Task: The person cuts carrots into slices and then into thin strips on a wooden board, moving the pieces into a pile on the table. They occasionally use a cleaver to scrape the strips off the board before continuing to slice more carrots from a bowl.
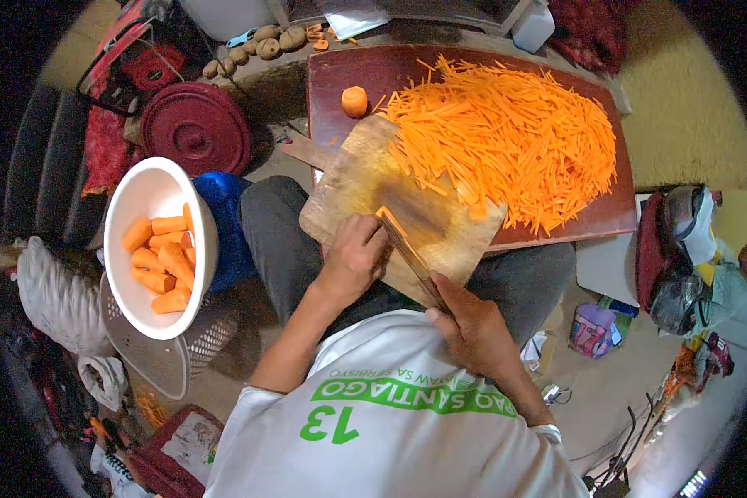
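My right hand [473, 325] is closed around the handle of a knife [415, 264], whose blade slants up and left over a worn wooden cutting board [340, 183]. Along the blade shows a thin strip of orange carrot [397, 227]. On the blade's left side, my left hand [358, 253] has its fingers curled down on a carrot piece, mostly hidden by the fingers and blade. A large heap of carrot strips [506, 141] covers the board's far right part and spreads over the dark red tabletop [332, 75]. A short carrot chunk [354, 101] stands beyond the board.
At left, a white bowl [209, 249] holds several peeled carrot pieces [174, 261]. Behind it are a dark red round lid [195, 129] and several potatoes [268, 47]. A grey perforated basket [145, 353] sits below the bowl. Bags [681, 307] lie at right.
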{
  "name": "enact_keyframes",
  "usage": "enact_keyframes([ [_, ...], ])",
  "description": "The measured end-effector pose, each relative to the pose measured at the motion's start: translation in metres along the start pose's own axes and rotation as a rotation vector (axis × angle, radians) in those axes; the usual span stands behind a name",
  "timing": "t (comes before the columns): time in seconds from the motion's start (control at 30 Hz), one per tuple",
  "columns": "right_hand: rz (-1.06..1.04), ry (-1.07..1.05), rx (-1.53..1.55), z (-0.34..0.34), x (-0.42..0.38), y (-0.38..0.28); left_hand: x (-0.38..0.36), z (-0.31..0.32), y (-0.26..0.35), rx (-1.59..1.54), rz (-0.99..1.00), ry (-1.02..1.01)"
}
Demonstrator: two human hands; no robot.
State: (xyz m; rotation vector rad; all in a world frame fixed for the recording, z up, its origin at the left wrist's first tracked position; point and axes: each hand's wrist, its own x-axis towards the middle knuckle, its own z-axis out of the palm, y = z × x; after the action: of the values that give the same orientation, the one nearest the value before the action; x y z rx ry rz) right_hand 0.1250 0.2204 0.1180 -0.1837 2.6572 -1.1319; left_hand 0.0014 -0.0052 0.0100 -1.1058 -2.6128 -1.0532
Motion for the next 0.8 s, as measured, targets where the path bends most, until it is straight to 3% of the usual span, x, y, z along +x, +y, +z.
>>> enact_keyframes([
  [0.37,0.077,-0.057,0.082,0.006,0.067,-0.001,0.0,0.002,0.0,0.002,-0.019,-0.035],
  [0.5,0.198,-0.139,0.102,-0.007,0.056,-0.012,0.003,0.006,-0.001,-0.048,0.01,0.127],
  [0.6,0.054,-0.052,0.065,0.0,0.04,-0.005,0.0,0.007,0.001,-0.067,-0.007,0.137],
  [0.8,0.135,-0.086,0.102,0.006,0.067,-0.016,0.002,0.007,-0.003,-0.051,0.012,0.15],
])
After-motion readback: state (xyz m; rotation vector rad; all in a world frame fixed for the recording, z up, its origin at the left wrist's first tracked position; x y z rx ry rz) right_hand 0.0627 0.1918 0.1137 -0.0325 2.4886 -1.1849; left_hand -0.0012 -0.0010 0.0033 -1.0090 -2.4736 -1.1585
